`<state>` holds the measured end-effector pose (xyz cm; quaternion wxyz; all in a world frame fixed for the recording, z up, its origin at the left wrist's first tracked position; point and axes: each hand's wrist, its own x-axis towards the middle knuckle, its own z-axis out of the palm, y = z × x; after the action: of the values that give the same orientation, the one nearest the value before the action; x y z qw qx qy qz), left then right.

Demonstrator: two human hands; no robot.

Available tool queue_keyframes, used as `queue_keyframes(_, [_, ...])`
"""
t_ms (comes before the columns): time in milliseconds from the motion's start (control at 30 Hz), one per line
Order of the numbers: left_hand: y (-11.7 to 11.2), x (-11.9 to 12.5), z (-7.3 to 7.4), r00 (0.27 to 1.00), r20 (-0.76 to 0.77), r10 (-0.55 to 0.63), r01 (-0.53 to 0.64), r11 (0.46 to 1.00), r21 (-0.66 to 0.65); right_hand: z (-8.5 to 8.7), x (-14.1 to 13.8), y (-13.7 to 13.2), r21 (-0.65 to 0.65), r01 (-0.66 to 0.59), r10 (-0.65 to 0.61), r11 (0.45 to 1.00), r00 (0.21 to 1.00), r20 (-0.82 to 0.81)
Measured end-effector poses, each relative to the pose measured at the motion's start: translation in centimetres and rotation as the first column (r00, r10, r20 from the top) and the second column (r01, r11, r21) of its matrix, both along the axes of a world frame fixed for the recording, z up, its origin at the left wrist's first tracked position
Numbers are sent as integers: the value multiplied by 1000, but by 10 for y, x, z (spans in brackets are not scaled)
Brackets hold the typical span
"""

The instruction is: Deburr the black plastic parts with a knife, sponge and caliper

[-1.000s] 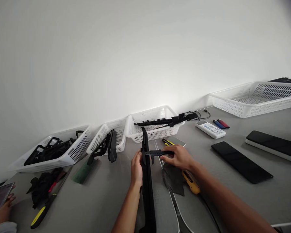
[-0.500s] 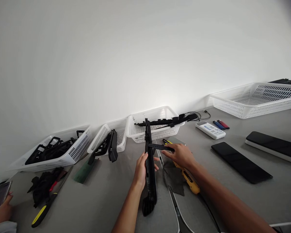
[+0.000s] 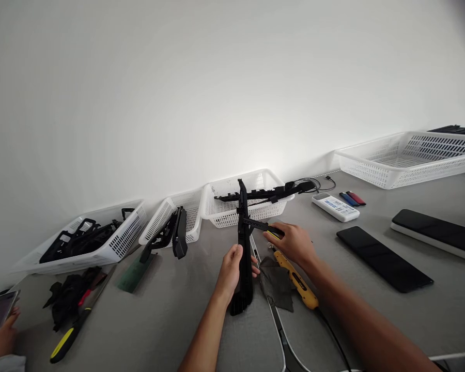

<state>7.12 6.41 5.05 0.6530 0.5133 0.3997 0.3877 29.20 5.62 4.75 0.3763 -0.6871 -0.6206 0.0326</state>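
My left hand (image 3: 229, 271) is wrapped round a long black plastic part (image 3: 245, 268), held up above the table with its far end tilted upward. My right hand (image 3: 294, 243) pinches the outer end of a slim black strip (image 3: 261, 225), which sticks out sideways from the long part; whether the two are joined cannot be made out. A bit of yellow and black (image 3: 273, 235) shows just under my right fingers. Below that hand lie a yellow corded tool (image 3: 300, 284) and a dark cloth piece (image 3: 277, 284).
White baskets (image 3: 225, 219) with black parts line the wall. Rightward are a white device (image 3: 335, 207), two lighters (image 3: 352, 198), a black slab (image 3: 383, 258) and a larger basket (image 3: 395, 175). Leftward lie a yellow-black-handled tool (image 3: 72, 336) and another person's hand (image 3: 3, 330) holding a phone.
The long part's near end has come up and away from me, and its far end has shifted slightly right. My left hand has moved a little right; my right hand still grips the strip.
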Motion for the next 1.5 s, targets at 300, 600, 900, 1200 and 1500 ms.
queue_keyframes(300, [-1,0,0,999,-35,7,-6,1000,23,-2,9,2,40,-2,1,999,1000,12])
queue_keyframes(600, [-1,-2,0,998,-66,-10,13,999,48,-8,10,4,152,-68,53,986,993,102])
queue_keyframes(900, [-3,-3,5,995,-92,-24,31,996,80,-14,10,8,221,-82,33,972,976,216])
queue_keyframes(1200, [3,-5,0,997,-74,-7,14,995,100,-12,8,7,222,-122,76,967,976,206])
queue_keyframes(1500, [5,-8,1,997,36,-64,61,996,64,-11,7,7,289,-120,57,950,974,219])
